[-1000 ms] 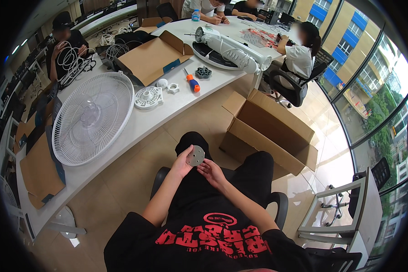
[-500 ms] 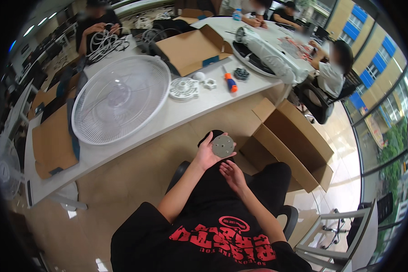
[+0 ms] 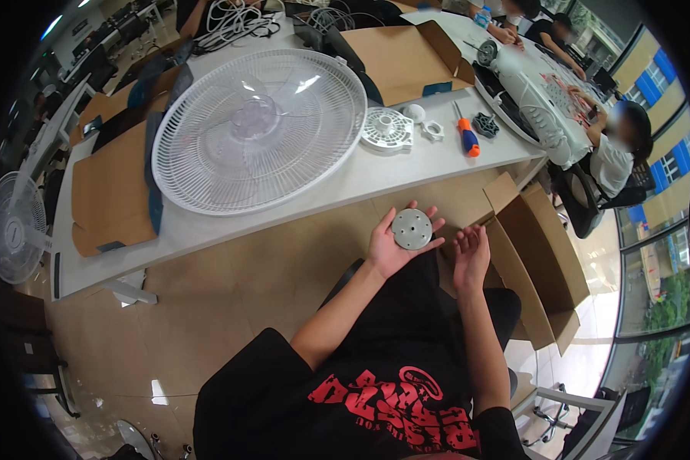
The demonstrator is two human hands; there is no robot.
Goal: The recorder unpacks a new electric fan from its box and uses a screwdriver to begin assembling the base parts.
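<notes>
A: Head view first. How many of each thing do you count?

B: One grey round disc (image 3: 412, 228), lying flat on the palm of the left hand (image 3: 395, 245). Two hands of the person: the right hand (image 3: 471, 257) is just beside it, palm up, fingers loosely spread, holding nothing.

A: And the left hand's grip?

B: Open too. The fingers curl up a little around the disc's rim, but it only rests on the palm; nothing is clamped. The two hands are apart, with a narrow gap between them.

A: Where is the disc against the rest?

B: Above the person's lap, in front of the long white table (image 3: 406, 172), near its front edge and not touching it.

A: Which way does it face?

B: Its broad face is turned up toward the camera, showing several small holes. Being round, it has no long axis that I can make out.

A: On the table?

B: One large white fan grille (image 3: 259, 130) lying flat. Right of it is one smaller white round part (image 3: 386, 128), then two small white pieces (image 3: 424, 123), one screwdriver with an orange and blue handle (image 3: 465, 137) and one dark round part (image 3: 484, 124). One open cardboard box (image 3: 406, 50) sits behind them.

A: Elsewhere?

B: One open cardboard carton (image 3: 540, 261) stands on the floor to the person's right, and one standing fan (image 3: 11, 226) at the far left. Another person sits at the far end of the table.
</notes>
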